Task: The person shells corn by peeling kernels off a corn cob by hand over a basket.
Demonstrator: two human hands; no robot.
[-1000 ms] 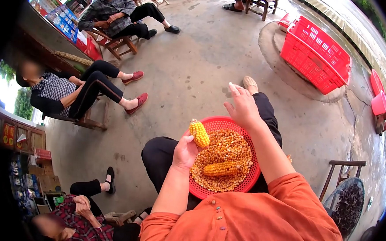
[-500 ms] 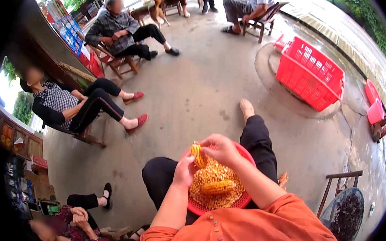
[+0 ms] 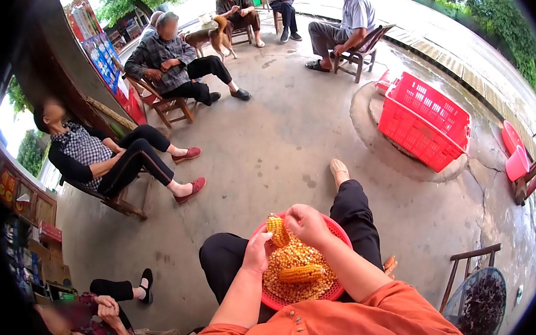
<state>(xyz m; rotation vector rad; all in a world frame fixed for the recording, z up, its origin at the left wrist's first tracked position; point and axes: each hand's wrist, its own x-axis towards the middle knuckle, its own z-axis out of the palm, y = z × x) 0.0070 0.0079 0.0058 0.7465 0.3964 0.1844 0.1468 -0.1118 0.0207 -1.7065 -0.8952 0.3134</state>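
Note:
My left hand is closed around the lower part of a yellow corn cob and holds it upright. Close to the cob's right side is my right hand, fingers curled in; whatever they may hold is hidden. Below both hands, a pink plastic basket rests on my lap. Loose corn kernels fill it, and a second cob lies on top of them.
A red crate stands on the concrete floor ahead right, with pink basins beyond it. A round tray of dark material is at lower right. Several people sit on chairs to the left and ahead; a dog stands among them.
My right fingers have come off the cob and curled inward. The left hand keeps its hold on the cob. The whole view has tilted up slightly.

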